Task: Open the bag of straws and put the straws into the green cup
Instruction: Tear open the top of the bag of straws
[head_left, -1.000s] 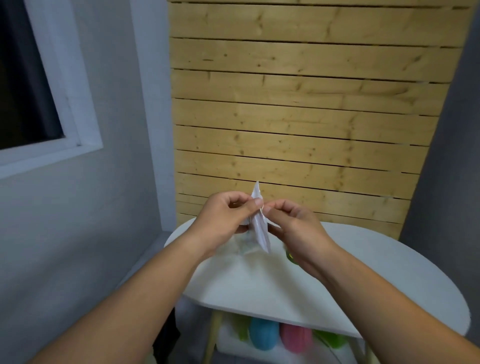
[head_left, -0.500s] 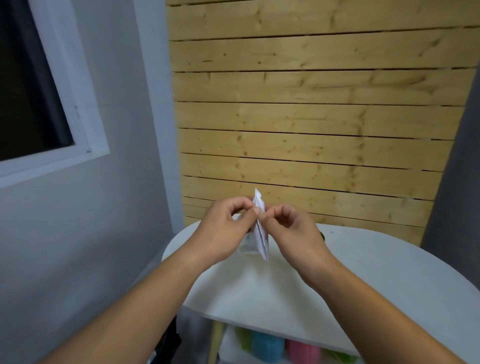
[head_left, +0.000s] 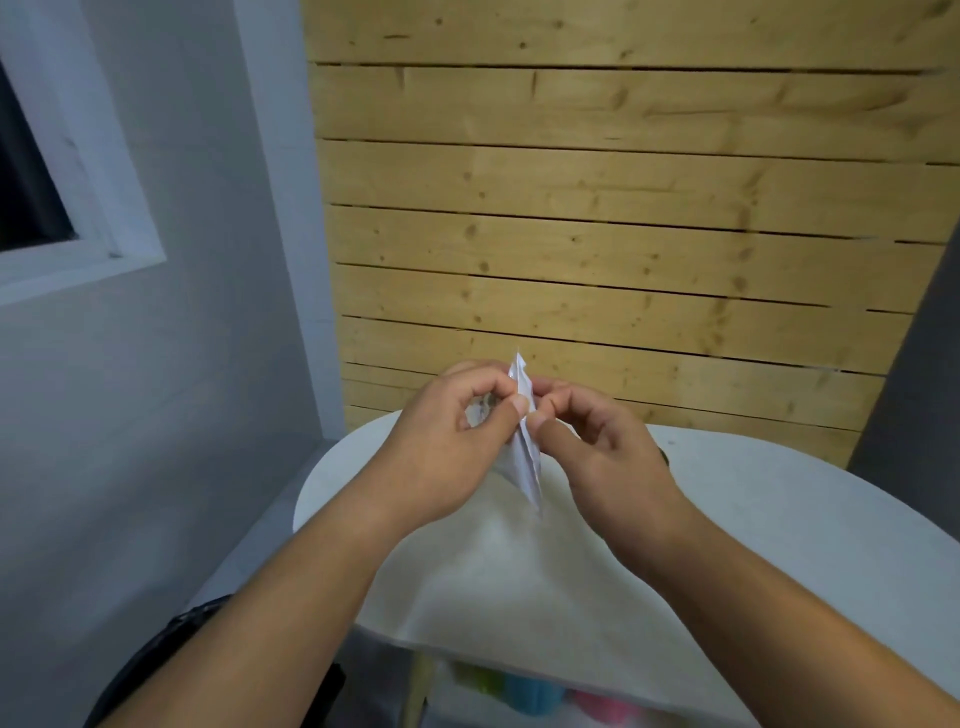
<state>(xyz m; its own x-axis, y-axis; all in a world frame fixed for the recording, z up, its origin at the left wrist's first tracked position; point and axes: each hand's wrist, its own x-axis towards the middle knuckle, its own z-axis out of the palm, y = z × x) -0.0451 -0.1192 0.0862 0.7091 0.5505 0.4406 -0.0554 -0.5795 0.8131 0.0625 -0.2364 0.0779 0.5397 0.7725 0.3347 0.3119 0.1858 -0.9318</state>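
1. The left hand (head_left: 452, 436) pinches one side of the bag of straws (head_left: 525, 460) near its top.
2. The right hand (head_left: 602, 447) pinches the other side, likely so both can pull it open.
3. The bag hangs edge-on between the hands, up above the white counter (head_left: 779, 519), and looks not yet open.
4. The green cup cannot be seen; a hand may hide it.

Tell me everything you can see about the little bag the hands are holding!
The bag is small, thin and whitish, of shiny crinkled plastic. It is seen edge-on, nearly upright, top corner poking above the fingers. The left hand and right hand pinch its upper part from either side, above the white table. No straws show.
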